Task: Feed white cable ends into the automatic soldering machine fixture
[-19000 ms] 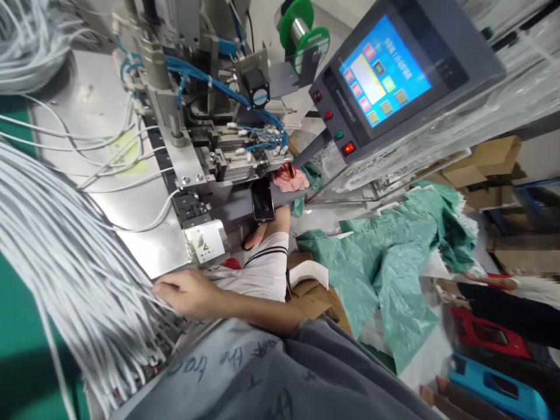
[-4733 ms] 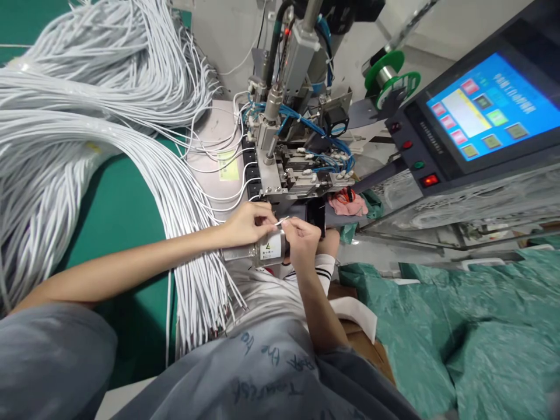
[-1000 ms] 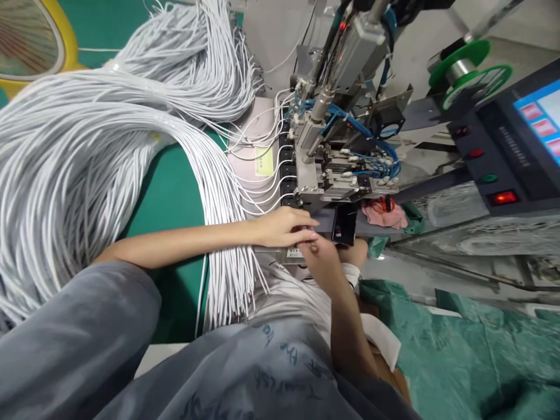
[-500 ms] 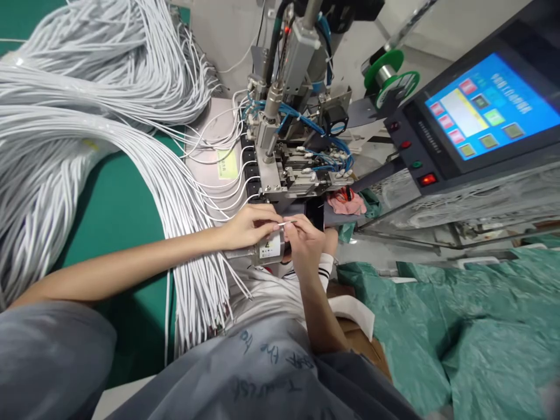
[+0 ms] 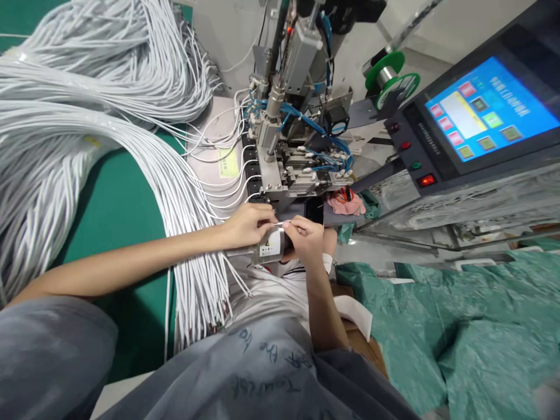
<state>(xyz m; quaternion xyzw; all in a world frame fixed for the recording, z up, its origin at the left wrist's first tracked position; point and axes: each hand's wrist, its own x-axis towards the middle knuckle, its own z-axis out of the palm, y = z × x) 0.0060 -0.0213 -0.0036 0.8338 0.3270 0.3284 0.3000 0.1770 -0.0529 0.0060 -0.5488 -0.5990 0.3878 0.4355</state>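
Just in front of the machine, my left hand (image 5: pixel 250 224) pinches a white cable (image 5: pixel 280 223) between thumb and fingers. A short stretch of that cable shows between the two hands. My right hand (image 5: pixel 307 232) is closed on the cable's other side, thumb against the bent fingers; the tip itself is too small to make out. Below the fingers is a metal cylinder with a white label (image 5: pixel 270 244). Several white cables (image 5: pixel 230 201) curve from the bundle into black blocks (image 5: pixel 254 185) along the machine's left side.
The machine (image 5: pixel 280 134) with blue air tubes stands ahead. A control screen (image 5: pixel 494 111) and a green wire spool (image 5: pixel 387 76) are on the right. Thick white cable bundles (image 5: pixel 144 157) cover much of the green table (image 5: pixel 116 198). Green sheeting (image 5: pixel 437 315) lies at lower right.
My hands have drawn slightly apart, so more of the white cable shows between them. My right thumb has shifted a little along it. The machine and bundles look the same.
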